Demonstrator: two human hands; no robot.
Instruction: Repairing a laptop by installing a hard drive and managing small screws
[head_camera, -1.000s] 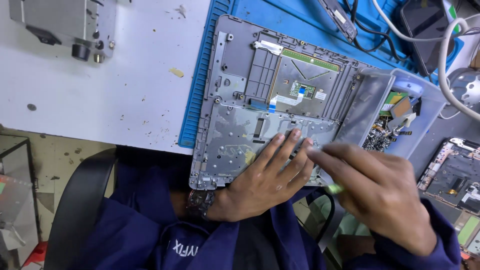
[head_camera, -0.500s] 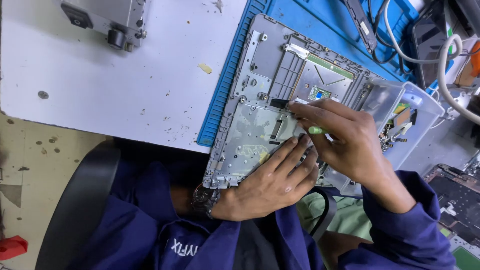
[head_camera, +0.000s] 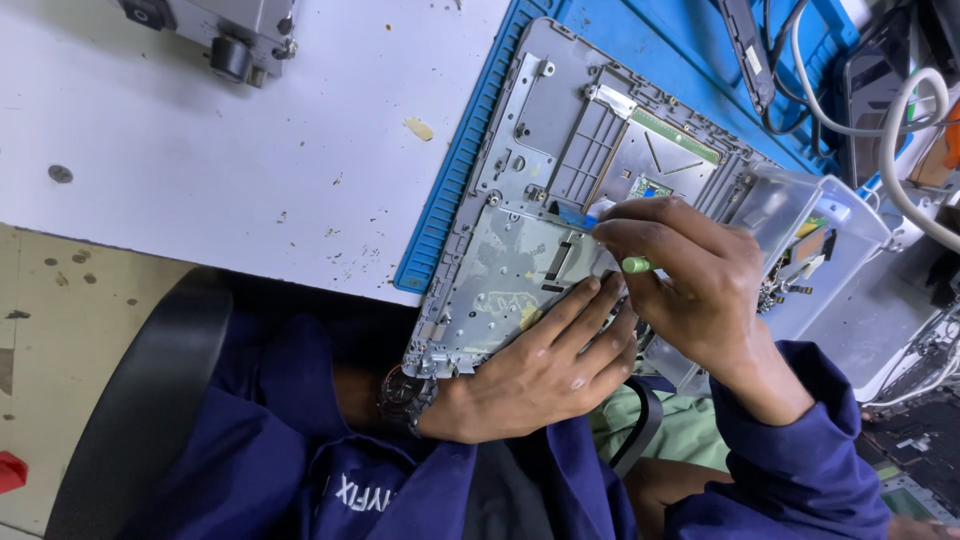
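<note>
The stripped laptop shell (head_camera: 540, 250) lies open across the blue mat's (head_camera: 450, 215) near edge, left hand (head_camera: 535, 375) flat upon it, right hand (head_camera: 690, 285) pinching a green-handled tool (head_camera: 636, 265) at the ribbon cable (head_camera: 590, 213), still attached.

White table (head_camera: 200, 150), blue mat (head_camera: 690, 60), grey device (head_camera: 220, 30)

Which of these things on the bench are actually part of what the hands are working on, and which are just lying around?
In use:
- laptop chassis, pressed down by the left hand
- green-handled tool, pinched in the right hand
- blue ribbon tab at the fingertips

Lying about:
- clear plastic tray of small parts
- grey device on the white table
- cables
- blue mat beneath
</note>
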